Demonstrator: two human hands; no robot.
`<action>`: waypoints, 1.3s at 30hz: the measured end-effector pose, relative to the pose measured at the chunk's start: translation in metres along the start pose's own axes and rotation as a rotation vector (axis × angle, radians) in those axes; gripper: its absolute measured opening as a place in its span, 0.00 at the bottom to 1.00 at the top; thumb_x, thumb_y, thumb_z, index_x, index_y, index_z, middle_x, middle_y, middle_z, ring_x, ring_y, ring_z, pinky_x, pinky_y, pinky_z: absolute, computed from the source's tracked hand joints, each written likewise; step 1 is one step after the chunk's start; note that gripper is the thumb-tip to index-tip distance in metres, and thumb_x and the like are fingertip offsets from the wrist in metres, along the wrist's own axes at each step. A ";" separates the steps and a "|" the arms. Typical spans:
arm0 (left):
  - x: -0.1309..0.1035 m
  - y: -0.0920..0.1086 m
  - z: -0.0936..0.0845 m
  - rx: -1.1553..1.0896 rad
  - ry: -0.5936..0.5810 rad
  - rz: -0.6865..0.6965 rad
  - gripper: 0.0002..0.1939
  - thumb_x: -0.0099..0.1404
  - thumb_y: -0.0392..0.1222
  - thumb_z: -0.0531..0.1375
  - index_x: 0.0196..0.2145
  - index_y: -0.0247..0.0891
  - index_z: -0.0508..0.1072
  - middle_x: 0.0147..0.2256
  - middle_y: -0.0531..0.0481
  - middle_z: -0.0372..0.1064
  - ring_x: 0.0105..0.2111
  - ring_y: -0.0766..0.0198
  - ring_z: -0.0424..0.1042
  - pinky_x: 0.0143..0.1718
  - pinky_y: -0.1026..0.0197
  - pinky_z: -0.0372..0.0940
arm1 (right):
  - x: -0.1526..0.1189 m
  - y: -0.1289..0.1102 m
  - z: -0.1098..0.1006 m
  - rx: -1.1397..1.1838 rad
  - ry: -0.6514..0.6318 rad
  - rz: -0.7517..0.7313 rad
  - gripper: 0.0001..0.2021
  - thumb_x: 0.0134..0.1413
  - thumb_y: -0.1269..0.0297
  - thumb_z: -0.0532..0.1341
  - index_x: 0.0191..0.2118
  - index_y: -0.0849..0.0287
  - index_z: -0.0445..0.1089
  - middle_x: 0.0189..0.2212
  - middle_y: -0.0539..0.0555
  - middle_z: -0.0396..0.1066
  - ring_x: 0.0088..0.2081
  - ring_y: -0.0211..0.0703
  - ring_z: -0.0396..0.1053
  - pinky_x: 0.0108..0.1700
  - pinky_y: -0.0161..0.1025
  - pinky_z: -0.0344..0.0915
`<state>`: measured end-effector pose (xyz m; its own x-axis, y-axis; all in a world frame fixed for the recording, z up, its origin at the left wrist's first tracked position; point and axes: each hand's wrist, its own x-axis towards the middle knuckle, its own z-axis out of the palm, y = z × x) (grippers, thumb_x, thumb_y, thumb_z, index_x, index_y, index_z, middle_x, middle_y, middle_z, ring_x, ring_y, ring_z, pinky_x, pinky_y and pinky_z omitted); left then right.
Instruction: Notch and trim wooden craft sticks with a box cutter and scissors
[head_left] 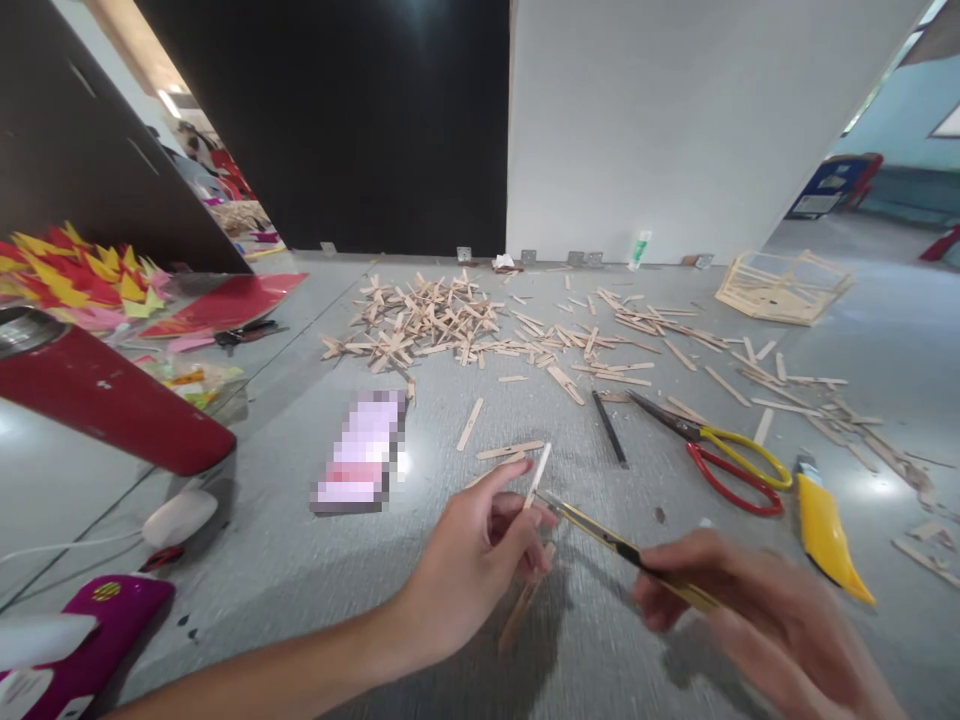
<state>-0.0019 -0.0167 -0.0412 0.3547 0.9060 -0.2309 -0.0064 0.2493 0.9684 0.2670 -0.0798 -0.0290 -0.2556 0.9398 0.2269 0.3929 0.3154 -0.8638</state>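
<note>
Pinched in the fingers of my left hand (480, 560) is a pale wooden craft stick (540, 472), held tilted above the table. My right hand (742, 600), partly blurred, is closed around a slim yellow utility knife (600, 532). The knife's blade end reaches to the craft stick, close to my left fingertips; whether it cuts into the wood I cannot tell. Beneath my left hand another wooden stick (517, 615) shows. Just beyond, loose sticks (510, 450) lie flat. A black pen-like rod (609, 428) rests past the knife.
Scissors (739, 455) with red and yellow handles and a yellow cutter (829, 535) lie at right. Behind are a heap of craft sticks (427, 320) and a small stick frame (784, 288). A phone (364, 450), red flask (112, 390) and purple power bank (112, 630) are at left.
</note>
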 end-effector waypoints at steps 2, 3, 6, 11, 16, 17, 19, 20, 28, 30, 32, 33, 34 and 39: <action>0.001 0.004 -0.001 -0.072 -0.055 -0.007 0.31 0.74 0.48 0.65 0.68 0.32 0.62 0.41 0.45 0.79 0.31 0.63 0.78 0.36 0.59 0.74 | 0.007 0.003 0.002 0.167 -0.139 0.178 0.20 0.76 0.52 0.59 0.65 0.51 0.71 0.29 0.51 0.81 0.26 0.42 0.79 0.29 0.34 0.79; 0.000 0.005 -0.001 -0.099 -0.102 -0.022 0.30 0.74 0.48 0.66 0.66 0.32 0.64 0.41 0.45 0.79 0.32 0.63 0.78 0.37 0.59 0.74 | 0.009 0.006 0.004 0.193 -0.201 0.255 0.22 0.77 0.50 0.58 0.67 0.52 0.71 0.25 0.48 0.77 0.21 0.39 0.74 0.24 0.32 0.75; -0.001 0.004 0.000 -0.151 -0.228 -0.079 0.26 0.72 0.49 0.69 0.59 0.32 0.69 0.40 0.45 0.78 0.33 0.62 0.80 0.37 0.59 0.74 | 0.011 0.013 0.010 0.019 -0.266 0.264 0.19 0.75 0.47 0.59 0.60 0.50 0.79 0.24 0.48 0.76 0.23 0.40 0.75 0.25 0.31 0.74; -0.001 0.000 0.001 -0.191 -0.330 -0.116 0.25 0.68 0.50 0.72 0.53 0.33 0.69 0.36 0.49 0.75 0.32 0.62 0.79 0.37 0.58 0.73 | 0.016 0.014 0.014 -0.290 -0.147 0.084 0.17 0.75 0.49 0.59 0.38 0.49 0.79 0.31 0.50 0.81 0.34 0.44 0.81 0.36 0.32 0.77; -0.001 0.000 0.000 -0.202 -0.343 -0.099 0.23 0.68 0.52 0.72 0.49 0.36 0.68 0.35 0.52 0.71 0.32 0.64 0.76 0.38 0.58 0.73 | 0.019 0.012 0.016 -0.294 -0.196 0.176 0.25 0.76 0.43 0.54 0.33 0.52 0.77 0.28 0.51 0.78 0.32 0.44 0.77 0.35 0.34 0.74; -0.001 0.000 0.000 -0.218 -0.347 -0.096 0.23 0.68 0.52 0.72 0.48 0.38 0.67 0.36 0.53 0.70 0.33 0.64 0.75 0.38 0.57 0.74 | 0.018 0.013 0.015 -0.272 -0.210 0.212 0.25 0.75 0.42 0.54 0.37 0.53 0.79 0.31 0.53 0.80 0.34 0.45 0.77 0.37 0.35 0.74; -0.003 -0.001 0.001 -0.235 -0.364 -0.092 0.22 0.69 0.51 0.72 0.45 0.40 0.64 0.36 0.53 0.70 0.33 0.63 0.76 0.38 0.55 0.74 | 0.015 0.015 0.012 -0.233 -0.240 0.282 0.24 0.75 0.41 0.55 0.42 0.53 0.81 0.35 0.54 0.81 0.36 0.46 0.77 0.40 0.36 0.75; -0.005 -0.001 0.002 -0.230 -0.376 -0.087 0.21 0.70 0.51 0.71 0.44 0.41 0.63 0.35 0.54 0.70 0.33 0.63 0.77 0.39 0.55 0.74 | 0.015 0.016 0.011 -0.214 -0.265 0.306 0.24 0.74 0.41 0.55 0.43 0.53 0.82 0.36 0.54 0.81 0.36 0.46 0.77 0.40 0.37 0.75; -0.005 0.021 -0.011 -0.264 -0.297 0.043 0.19 0.74 0.44 0.68 0.39 0.42 0.57 0.39 0.52 0.73 0.32 0.66 0.79 0.37 0.59 0.75 | 0.041 0.027 -0.030 -0.089 -0.244 0.356 0.28 0.68 0.33 0.58 0.40 0.54 0.79 0.23 0.47 0.64 0.25 0.39 0.59 0.26 0.34 0.59; -0.002 0.026 -0.016 -0.273 -0.288 0.046 0.17 0.73 0.44 0.68 0.42 0.39 0.62 0.42 0.50 0.73 0.34 0.65 0.80 0.38 0.58 0.77 | 0.049 0.033 -0.039 0.006 -0.101 0.397 0.33 0.62 0.27 0.60 0.40 0.56 0.78 0.23 0.45 0.59 0.23 0.37 0.54 0.24 0.33 0.52; 0.000 0.027 -0.017 -0.286 -0.296 0.028 0.17 0.74 0.46 0.68 0.47 0.36 0.65 0.42 0.48 0.73 0.33 0.64 0.80 0.36 0.58 0.78 | 0.052 0.038 -0.041 0.065 -0.014 0.426 0.35 0.57 0.24 0.61 0.41 0.57 0.77 0.23 0.45 0.60 0.23 0.36 0.54 0.23 0.32 0.51; 0.000 0.027 -0.016 -0.287 -0.301 0.016 0.18 0.74 0.47 0.68 0.49 0.35 0.66 0.40 0.49 0.73 0.32 0.64 0.80 0.35 0.58 0.78 | 0.053 0.039 -0.040 0.064 -0.004 0.436 0.36 0.57 0.23 0.62 0.42 0.57 0.77 0.23 0.45 0.61 0.23 0.36 0.55 0.23 0.32 0.52; 0.000 0.026 -0.015 -0.283 -0.300 0.003 0.19 0.75 0.48 0.67 0.52 0.34 0.65 0.39 0.49 0.74 0.30 0.64 0.80 0.33 0.59 0.77 | 0.052 0.040 -0.037 0.047 -0.007 0.439 0.36 0.57 0.24 0.63 0.42 0.58 0.76 0.23 0.46 0.62 0.24 0.37 0.56 0.23 0.32 0.54; -0.004 0.029 -0.010 -0.273 -0.272 -0.004 0.23 0.75 0.51 0.68 0.55 0.33 0.65 0.36 0.48 0.75 0.28 0.63 0.80 0.31 0.60 0.76 | 0.048 0.038 -0.022 -0.103 -0.062 0.337 0.28 0.65 0.32 0.61 0.39 0.56 0.77 0.24 0.49 0.68 0.27 0.42 0.66 0.29 0.36 0.66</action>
<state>-0.0125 -0.0099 -0.0135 0.5902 0.7902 -0.1652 -0.2407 0.3675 0.8983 0.2892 -0.0194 -0.0407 -0.1480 0.9846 -0.0931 0.5506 0.0038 -0.8347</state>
